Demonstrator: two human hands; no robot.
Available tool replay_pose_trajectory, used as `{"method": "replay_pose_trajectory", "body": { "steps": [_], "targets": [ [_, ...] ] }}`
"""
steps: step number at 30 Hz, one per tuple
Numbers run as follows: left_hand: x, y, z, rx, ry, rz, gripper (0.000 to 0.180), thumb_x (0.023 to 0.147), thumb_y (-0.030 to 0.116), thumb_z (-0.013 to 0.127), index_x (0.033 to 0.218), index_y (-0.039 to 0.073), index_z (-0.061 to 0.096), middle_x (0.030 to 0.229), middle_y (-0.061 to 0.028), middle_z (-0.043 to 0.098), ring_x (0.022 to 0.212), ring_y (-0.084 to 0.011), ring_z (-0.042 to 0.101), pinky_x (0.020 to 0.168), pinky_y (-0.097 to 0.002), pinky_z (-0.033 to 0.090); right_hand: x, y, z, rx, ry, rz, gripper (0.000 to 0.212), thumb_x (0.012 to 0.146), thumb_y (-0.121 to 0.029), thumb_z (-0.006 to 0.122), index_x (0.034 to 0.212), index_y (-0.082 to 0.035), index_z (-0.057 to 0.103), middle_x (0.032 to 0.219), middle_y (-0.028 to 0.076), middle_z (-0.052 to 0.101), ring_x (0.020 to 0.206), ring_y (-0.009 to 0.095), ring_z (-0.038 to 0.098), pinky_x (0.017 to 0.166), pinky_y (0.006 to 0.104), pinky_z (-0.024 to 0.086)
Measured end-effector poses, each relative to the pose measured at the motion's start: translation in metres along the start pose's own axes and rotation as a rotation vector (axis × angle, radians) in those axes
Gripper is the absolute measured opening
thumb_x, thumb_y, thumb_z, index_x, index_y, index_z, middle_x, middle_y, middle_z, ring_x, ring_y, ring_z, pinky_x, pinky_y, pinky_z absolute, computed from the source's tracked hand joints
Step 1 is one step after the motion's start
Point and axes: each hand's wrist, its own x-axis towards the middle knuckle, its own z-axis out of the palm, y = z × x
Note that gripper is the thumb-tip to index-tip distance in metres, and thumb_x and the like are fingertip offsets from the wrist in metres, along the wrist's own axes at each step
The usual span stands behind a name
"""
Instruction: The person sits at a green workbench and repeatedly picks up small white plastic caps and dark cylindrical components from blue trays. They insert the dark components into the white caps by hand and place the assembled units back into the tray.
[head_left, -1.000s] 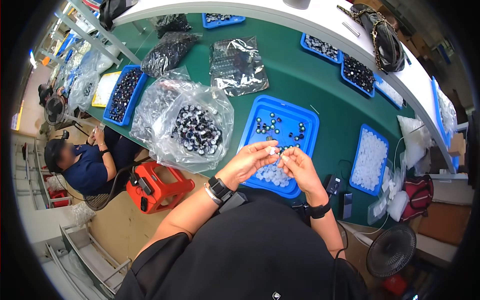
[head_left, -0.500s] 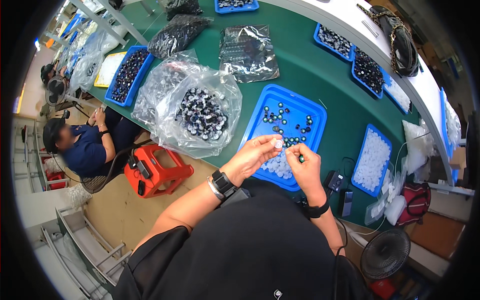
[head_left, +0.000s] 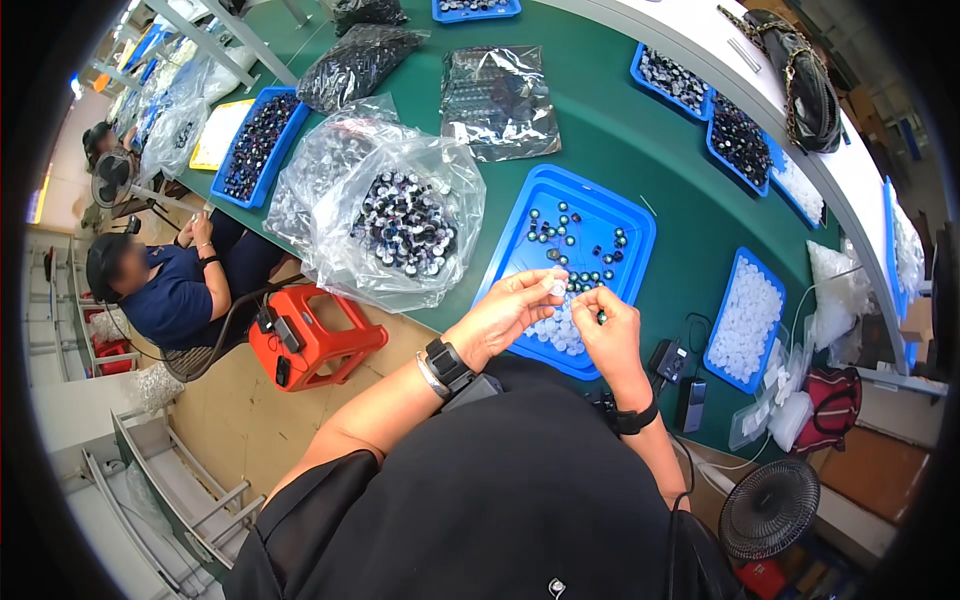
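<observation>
Over the near part of a blue tray [head_left: 631,222], my two hands are held close together. Between the thumb and fingers of my left hand [head_left: 515,306] is a small round white piece [head_left: 558,287]. My right hand [head_left: 611,335] is closed in a pinch just beside it, with a dark green bead [head_left: 601,316] showing at its fingers. Whether those fingertips grip anything else is too small to tell. Several dark green beads [head_left: 563,220] lie scattered in the tray, and a heap of white pieces [head_left: 557,333] fills its near end, partly hidden by my hands.
An open clear bag [head_left: 405,225] of dark and white pieces stands left of the tray. A blue tray of white pieces [head_left: 745,318] is at right. Black devices [head_left: 691,404] lie near the table edge. A seated person [head_left: 170,290] and a red stool [head_left: 315,340] are at left.
My hands keep nearly the same pose over the tray; the left still pinches the white piece. The whole view has shifted very slightly.
</observation>
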Motion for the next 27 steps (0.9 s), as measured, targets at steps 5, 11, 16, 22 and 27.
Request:
{"method": "replay_pose_trajectory", "body": {
  "steps": [5, 11, 16, 22, 27],
  "targets": [
    [0.0, 0.0, 0.002, 0.014, -0.023, -0.006, 0.033, 0.093, 0.021, 0.057, 0.12, 0.002, 0.056, 0.093, -0.0006, 0.061, 0.087, -0.0081, 0.058, 0.079, -0.024, 0.047, 0.0, 0.003, 0.0, 0.013, -0.008, 0.02, 0.006, 0.078, -0.007, 0.064, 0.076, -0.002, 0.062, 0.057, 0.002, 0.056, 0.052, 0.007, 0.051, 0.048, 0.0253, 0.041],
    [0.004, -0.004, 0.002, -0.019, -0.053, -0.042, 0.033, 0.092, 0.021, 0.058, 0.119, 0.002, 0.055, 0.092, -0.0009, 0.061, 0.087, -0.0086, 0.057, 0.08, -0.0234, 0.046, 0.002, 0.005, 0.002, 0.045, 0.008, 0.01, 0.006, 0.078, -0.007, 0.064, 0.075, -0.002, 0.062, 0.056, 0.002, 0.055, 0.052, 0.007, 0.051, 0.048, 0.025, 0.04],
    [0.005, -0.006, 0.0, -0.045, -0.036, -0.054, 0.03, 0.092, 0.02, 0.058, 0.117, 0.003, 0.056, 0.094, -0.0014, 0.061, 0.088, -0.0094, 0.057, 0.081, -0.0243, 0.046, 0.002, 0.009, 0.002, 0.025, 0.001, 0.009, 0.006, 0.078, -0.007, 0.064, 0.075, -0.002, 0.063, 0.057, 0.002, 0.056, 0.051, 0.007, 0.052, 0.048, 0.0252, 0.041],
    [0.005, -0.008, 0.003, 0.013, -0.024, -0.017, 0.026, 0.09, 0.015, 0.06, 0.114, 0.004, 0.057, 0.096, -0.0021, 0.06, 0.089, -0.0106, 0.057, 0.081, -0.025, 0.045, 0.003, -0.001, 0.001, 0.008, -0.059, 0.073, 0.009, 0.082, -0.007, 0.063, 0.081, 0.001, 0.061, 0.065, 0.002, 0.059, 0.06, 0.005, 0.051, 0.053, 0.0234, 0.041],
    [0.007, -0.008, -0.002, -0.032, -0.005, -0.006, 0.025, 0.088, 0.014, 0.064, 0.111, 0.005, 0.057, 0.099, -0.0024, 0.06, 0.088, -0.0106, 0.057, 0.08, -0.0247, 0.045, 0.003, 0.003, 0.006, -0.051, -0.059, -0.05, 0.01, 0.085, -0.01, 0.061, 0.09, -0.001, 0.057, 0.072, 0.01, 0.062, 0.063, 0.021, 0.06, 0.057, 0.0332, 0.046]
  ]
}}
